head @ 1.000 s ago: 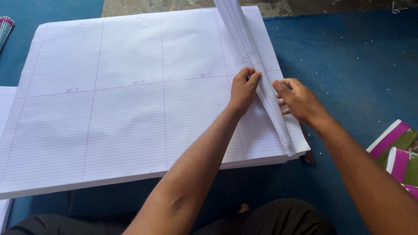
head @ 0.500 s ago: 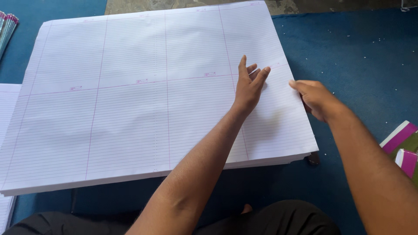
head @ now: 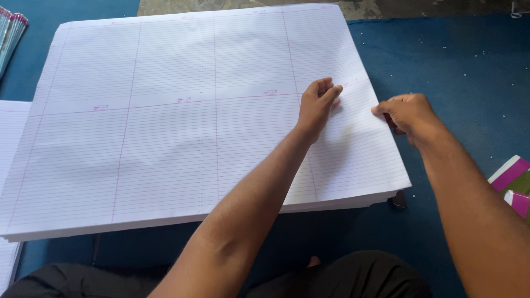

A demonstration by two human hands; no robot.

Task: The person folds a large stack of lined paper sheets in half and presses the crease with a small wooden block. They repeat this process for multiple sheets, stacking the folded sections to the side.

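Observation:
A thick stack of large white ruled sheets [head: 182,127] with pink column lines lies flat in front of me. My left hand [head: 316,106] rests on the top sheet near its right side, fingers bent and pressing down. At the stack's right edge, my right hand [head: 407,115] is closed, with thumb and fingers pinching the edge of the top sheet. The top sheet lies flat under both hands.
The stack sits on a blue carpet [head: 458,60], with a small dark support [head: 398,200] under its near right corner. More ruled paper [head: 10,143] lies at the left, coloured booklets [head: 12,30] at the far left, and pink and green covers [head: 514,185] at the right.
A sheet that stood lifted between my hands one second ago is no longer raised. My left hand went flat on the paper and now curls its fingers. My right hand shifted to the right edge.

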